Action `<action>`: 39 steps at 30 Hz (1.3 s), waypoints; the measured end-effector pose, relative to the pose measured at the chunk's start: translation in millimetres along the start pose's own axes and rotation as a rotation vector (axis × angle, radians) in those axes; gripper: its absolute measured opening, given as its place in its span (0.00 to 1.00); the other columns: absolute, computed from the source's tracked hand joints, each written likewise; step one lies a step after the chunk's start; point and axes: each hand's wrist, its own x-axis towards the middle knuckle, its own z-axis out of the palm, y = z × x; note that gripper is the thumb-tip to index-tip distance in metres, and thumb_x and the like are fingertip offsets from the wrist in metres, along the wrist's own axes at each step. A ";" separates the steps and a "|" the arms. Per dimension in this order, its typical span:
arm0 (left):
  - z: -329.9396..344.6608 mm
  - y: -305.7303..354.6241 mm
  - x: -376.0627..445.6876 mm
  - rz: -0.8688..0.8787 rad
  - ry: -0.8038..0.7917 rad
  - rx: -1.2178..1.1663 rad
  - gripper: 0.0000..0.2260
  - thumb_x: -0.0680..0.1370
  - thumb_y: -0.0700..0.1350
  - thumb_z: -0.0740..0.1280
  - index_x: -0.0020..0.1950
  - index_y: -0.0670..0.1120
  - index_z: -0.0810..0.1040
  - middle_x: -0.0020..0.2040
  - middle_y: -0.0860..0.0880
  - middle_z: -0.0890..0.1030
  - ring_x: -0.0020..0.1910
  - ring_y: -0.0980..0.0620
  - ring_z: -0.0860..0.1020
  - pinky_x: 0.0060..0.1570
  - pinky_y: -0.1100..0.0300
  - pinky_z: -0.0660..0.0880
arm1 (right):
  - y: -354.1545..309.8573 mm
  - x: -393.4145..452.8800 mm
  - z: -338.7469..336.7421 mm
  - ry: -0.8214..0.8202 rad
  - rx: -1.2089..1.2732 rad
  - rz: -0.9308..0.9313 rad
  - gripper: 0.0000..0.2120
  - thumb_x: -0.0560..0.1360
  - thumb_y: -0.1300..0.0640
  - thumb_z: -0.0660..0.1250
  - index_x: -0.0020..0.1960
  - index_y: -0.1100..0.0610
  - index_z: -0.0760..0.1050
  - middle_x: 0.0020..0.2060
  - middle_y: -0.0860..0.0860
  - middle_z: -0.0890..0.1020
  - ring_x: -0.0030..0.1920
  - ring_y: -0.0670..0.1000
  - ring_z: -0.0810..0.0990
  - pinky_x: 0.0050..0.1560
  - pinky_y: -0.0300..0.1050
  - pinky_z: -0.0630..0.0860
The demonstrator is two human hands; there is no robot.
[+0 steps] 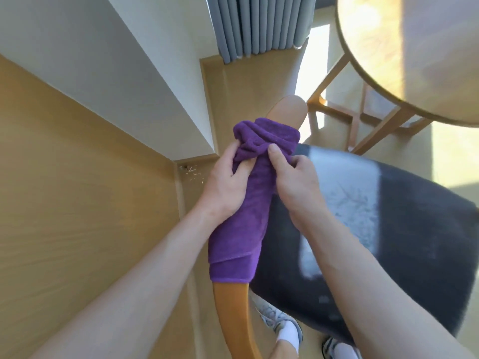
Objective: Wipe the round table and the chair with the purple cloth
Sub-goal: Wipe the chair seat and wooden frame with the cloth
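A purple cloth (246, 203) is draped over the curved wooden backrest (289, 110) of the chair, covering most of its top edge. My left hand (225, 182) grips the cloth from the left side, thumb lying on the fabric. From the right, my right hand (295, 182) grips the cloth and the backrest, its thumb pressed on the bunched upper part. The chair's dark grey seat (401, 216) lies to the right below my hands. The round wooden table (414, 47) stands at the upper right.
A white wall and a wood-panelled wall (77, 190) close in on the left. Grey curtains (259, 24) hang at the top centre. The table's legs (337, 99) stand just beyond the chair. My shoes (280, 320) are on the floor under the backrest.
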 end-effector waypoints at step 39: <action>30.4 42.5 93.1 0.313 0.008 0.508 0.07 0.85 0.45 0.58 0.51 0.52 0.73 0.45 0.53 0.81 0.40 0.57 0.75 0.41 0.60 0.68 | -56.0 89.0 -21.0 0.040 -0.205 -0.374 0.21 0.82 0.46 0.61 0.43 0.64 0.77 0.34 0.52 0.78 0.36 0.49 0.76 0.42 0.53 0.75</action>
